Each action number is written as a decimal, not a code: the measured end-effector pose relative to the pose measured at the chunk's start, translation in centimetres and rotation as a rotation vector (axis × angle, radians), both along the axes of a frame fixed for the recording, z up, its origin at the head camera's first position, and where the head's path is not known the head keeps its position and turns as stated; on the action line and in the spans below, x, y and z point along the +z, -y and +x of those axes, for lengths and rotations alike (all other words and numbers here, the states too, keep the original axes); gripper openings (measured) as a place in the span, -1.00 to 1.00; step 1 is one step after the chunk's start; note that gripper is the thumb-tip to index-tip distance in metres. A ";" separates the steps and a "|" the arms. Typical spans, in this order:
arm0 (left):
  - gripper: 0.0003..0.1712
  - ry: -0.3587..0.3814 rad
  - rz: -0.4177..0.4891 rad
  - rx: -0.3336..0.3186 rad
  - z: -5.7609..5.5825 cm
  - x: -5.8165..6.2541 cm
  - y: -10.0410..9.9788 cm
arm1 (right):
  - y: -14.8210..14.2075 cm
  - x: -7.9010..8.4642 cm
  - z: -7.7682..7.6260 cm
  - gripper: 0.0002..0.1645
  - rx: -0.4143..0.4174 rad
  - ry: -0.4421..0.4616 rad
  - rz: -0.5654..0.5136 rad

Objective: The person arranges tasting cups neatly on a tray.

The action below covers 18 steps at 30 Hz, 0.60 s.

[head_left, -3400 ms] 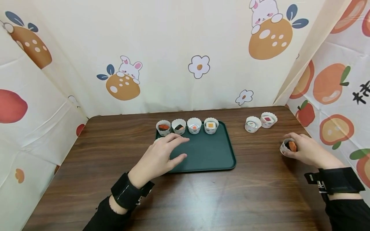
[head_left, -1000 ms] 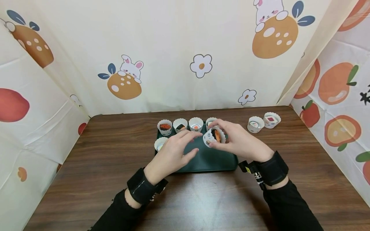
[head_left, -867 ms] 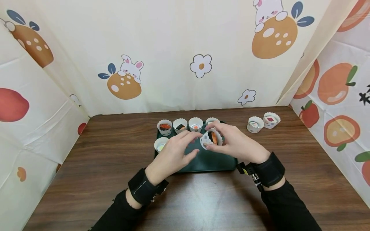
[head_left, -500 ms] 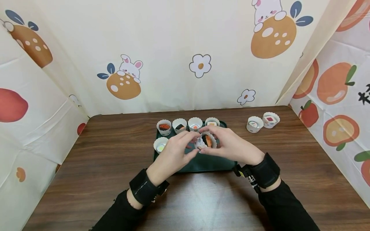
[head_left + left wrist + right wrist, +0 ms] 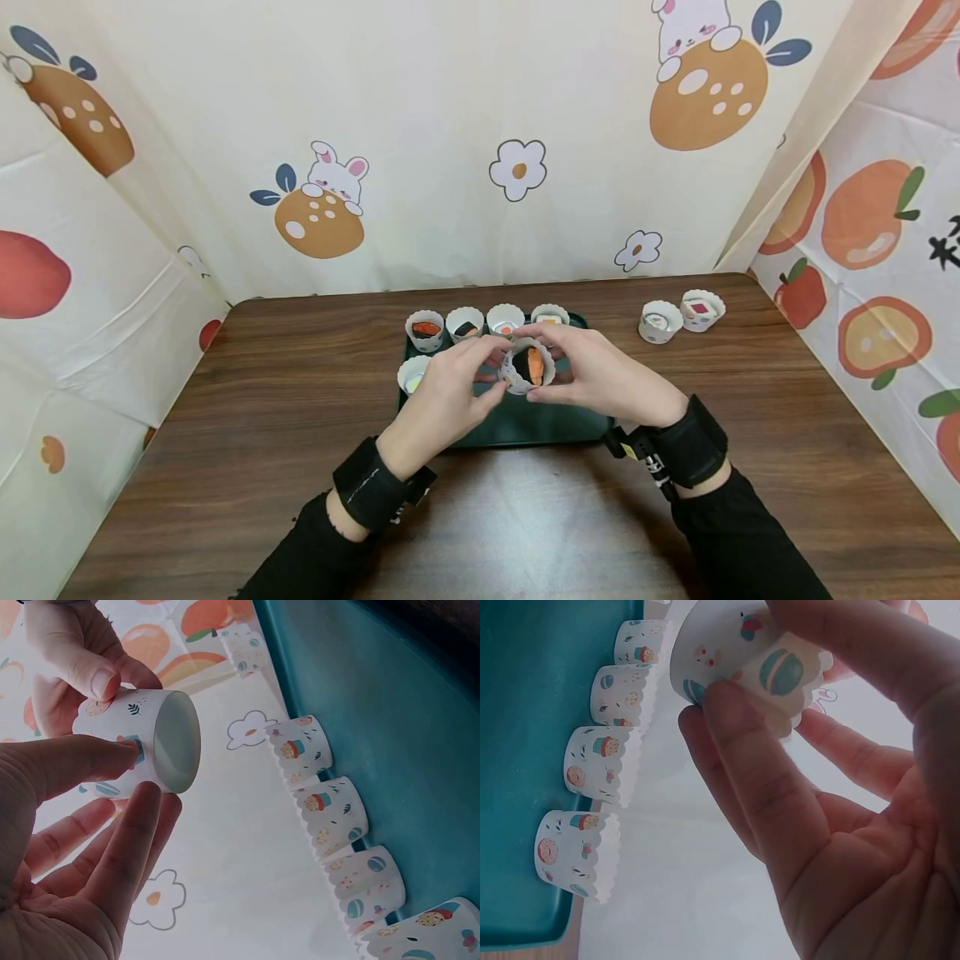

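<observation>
1. In the middle of the head view, my left grip (image 5: pixel 442 392) and my right grip (image 5: pixel 618 379) held 1 white paper cup (image 5: pixel 142 720) between them, pinching it from opposite sides.
2. My left thumb and fingers pressed on its printed wall; in the left wrist view they came in from the lower left, and the cup's round base faced right.
3. My right thumb and fingers curled on the other side of the same cup, their tips touching its wall.
4. The cup was off the surface, over the green tray (image 5: pixel 517 429), its scalloped mouth turned up toward the head camera. Inside lay a dark and orange piece (image 5: pixel 534 367), orange toward the right.
5. Along the tray's upper edge stood a row of 4 similar cups (image 5: pixel 425 344). The leftmost had a red-orange filling; the rightmost was partly hidden behind my right grip.
6. At the tray's left side, below that row, 1 lone cup (image 5: pixel 415 367) stood just beside my left grip.
7. On the brown counter (image 5: pixel 517 525), right of the tray and well apart from it, a pair of 2 cups (image 5: pixel 658 336) stood close together.
8. A cream curtain (image 5: pixel 435 125) with rabbits and flowers filled the upper frame.
</observation>
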State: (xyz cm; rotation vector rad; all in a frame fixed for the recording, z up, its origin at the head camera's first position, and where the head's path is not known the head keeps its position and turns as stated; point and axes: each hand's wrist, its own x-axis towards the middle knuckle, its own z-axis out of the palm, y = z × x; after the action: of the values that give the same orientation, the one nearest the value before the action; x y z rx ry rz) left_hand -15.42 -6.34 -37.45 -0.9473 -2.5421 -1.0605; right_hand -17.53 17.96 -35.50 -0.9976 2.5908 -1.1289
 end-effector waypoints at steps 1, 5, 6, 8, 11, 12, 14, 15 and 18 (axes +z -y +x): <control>-0.50 0.004 0.001 0.004 0.0 0.0 0.0 | 0.0 0.0 0.0 -0.09 0.000 0.002 -0.005; -0.48 0.020 0.005 0.005 0.0 0.1 0.2 | -0.1 0.2 0.0 -0.07 0.003 0.000 -0.013; -0.48 0.025 0.007 0.002 0.1 0.1 0.2 | -0.1 0.2 0.0 -0.07 0.003 -0.007 -0.010; -0.47 0.036 0.013 -0.007 0.1 0.1 0.3 | -0.2 0.3 0.1 -0.08 0.001 -0.025 -0.006; -0.43 0.049 0.029 -0.021 0.1 0.1 0.4 | -0.2 0.5 0.1 -0.11 -0.006 -0.069 -0.001; -0.42 0.047 0.029 -0.022 0.1 0.2 0.4 | -0.2 0.5 0.1 -0.12 -0.010 -0.078 -0.002; -0.38 0.044 0.036 -0.026 0.1 0.1 0.4 | -0.3 0.6 0.1 -0.14 -0.015 -0.096 -0.005; -0.36 0.043 0.040 -0.028 0.1 0.1 0.4 | -0.3 0.6 0.1 -0.14 -0.017 -0.103 -0.006; -0.32 0.042 0.048 -0.031 0.0 -0.1 0.4 | -0.3 0.5 0.0 -0.15 -0.017 -0.110 -0.013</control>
State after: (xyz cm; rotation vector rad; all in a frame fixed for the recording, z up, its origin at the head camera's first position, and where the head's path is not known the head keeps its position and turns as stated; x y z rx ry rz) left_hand -15.44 -6.75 -37.52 -0.9644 -2.5307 -1.1568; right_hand -17.50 18.29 -34.97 -1.0711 2.6850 -1.1273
